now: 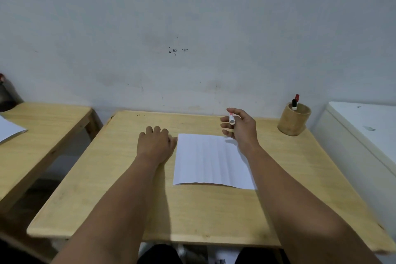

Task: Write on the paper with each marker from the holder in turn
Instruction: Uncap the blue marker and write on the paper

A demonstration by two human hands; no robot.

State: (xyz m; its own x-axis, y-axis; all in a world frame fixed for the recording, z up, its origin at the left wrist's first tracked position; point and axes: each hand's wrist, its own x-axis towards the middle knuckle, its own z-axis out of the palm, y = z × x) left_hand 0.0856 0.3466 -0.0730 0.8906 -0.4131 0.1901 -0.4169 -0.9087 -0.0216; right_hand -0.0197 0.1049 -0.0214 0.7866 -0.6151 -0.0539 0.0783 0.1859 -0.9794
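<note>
Our left hand (154,142) lies flat beside the creased white paper sheet (211,161) to steady it, while our right hand (240,126) grips a white red-banded marker (231,118) above its far edge, ready to write.

Right hand (240,127) raised above far right corner of paper (212,161), fingers closed around a white marker (231,118), its butt end toward the camera. Left hand (155,141) flat, palm down on table (107,178), just beside paper's far left corner. Holder (294,121) at table's far right with two markers upright: black-capped (294,104), red-capped (296,97).
</note>
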